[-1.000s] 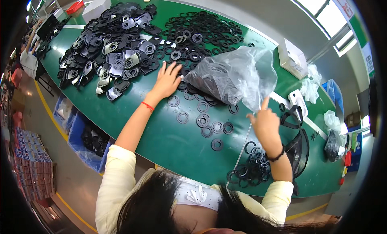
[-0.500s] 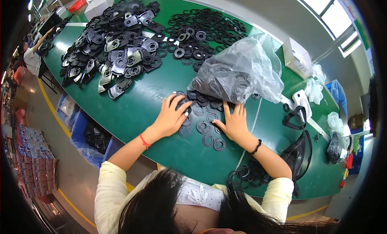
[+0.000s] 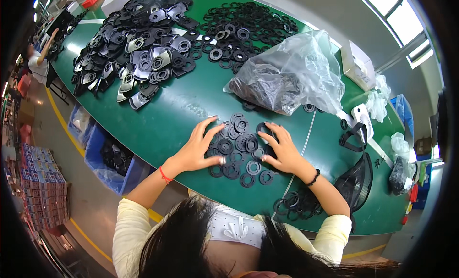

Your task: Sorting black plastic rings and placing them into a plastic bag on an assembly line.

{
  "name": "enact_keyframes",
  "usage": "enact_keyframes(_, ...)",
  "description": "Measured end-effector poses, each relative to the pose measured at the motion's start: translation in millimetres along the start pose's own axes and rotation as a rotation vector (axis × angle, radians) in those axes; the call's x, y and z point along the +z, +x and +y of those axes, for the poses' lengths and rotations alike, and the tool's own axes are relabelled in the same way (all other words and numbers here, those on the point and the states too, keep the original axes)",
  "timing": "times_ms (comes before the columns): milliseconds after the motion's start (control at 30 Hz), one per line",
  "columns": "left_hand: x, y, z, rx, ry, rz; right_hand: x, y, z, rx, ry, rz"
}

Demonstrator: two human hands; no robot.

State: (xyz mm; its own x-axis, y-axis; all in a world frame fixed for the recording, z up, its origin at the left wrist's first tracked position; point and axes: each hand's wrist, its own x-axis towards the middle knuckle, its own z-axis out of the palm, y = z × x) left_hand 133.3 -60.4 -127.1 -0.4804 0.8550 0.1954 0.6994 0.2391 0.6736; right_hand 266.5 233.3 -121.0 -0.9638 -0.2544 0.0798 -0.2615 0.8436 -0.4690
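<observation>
A blue bin (image 3: 129,178) stands beside the left edge of the green table (image 3: 165,129). On the table, a heap of black and silver parts (image 3: 138,53) covers the far left area. The left hand (image 3: 192,152) is at the left border of a group of black rings (image 3: 238,142), thumb and fingers apart. These rings lie flat and partly overlapping between the two hands. Behind them is a wider spread of rings (image 3: 244,31). A clear plastic bag (image 3: 291,72) with dark contents rests beyond the group. The right hand (image 3: 285,152) borders the group on the right, thumb and fingers apart, fingertips at a ring; whether they touch it cannot be determined. Loose rings (image 3: 294,205) lie nearer the person, beside a black mesh item (image 3: 355,184). A white box (image 3: 358,70) stands at far right.
</observation>
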Motion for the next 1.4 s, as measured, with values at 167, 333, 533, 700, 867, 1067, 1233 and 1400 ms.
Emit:
enact_keyframes(167,0,-17,13,-0.017,0.294,-0.165,-8,-20,-27,-0.008,-0.246,-0.122)
enact_keyframes(333,15,-15,10,0.04,0.245,-0.087,8,-20,-31,-0.041,-0.213,-0.064)
enact_keyframes(533,12,-16,9,0.0,0.053,0.016,11,0,-26,-0.061,-0.172,0.101)
enact_keyframes(700,7,-21,11,-0.057,0.138,0.043,2,58,-35,-0.244,-0.057,0.243)
enact_keyframes(867,4,-24,12,-0.074,0.207,0.012,13,127,-28,-0.487,-0.449,0.038)
enact_keyframes(1067,1,-40,10,-0.113,0.296,-0.031,7,155,-37,-0.485,-0.548,-0.18)
enact_keyframes(1233,4,-41,10,-0.115,0.322,-0.031,-13,159,-35,-0.304,-0.274,-0.458)
enact_keyframes(1400,6,-41,9,-0.114,0.334,-0.035,-5,144,-36,-0.306,-0.411,-0.472)
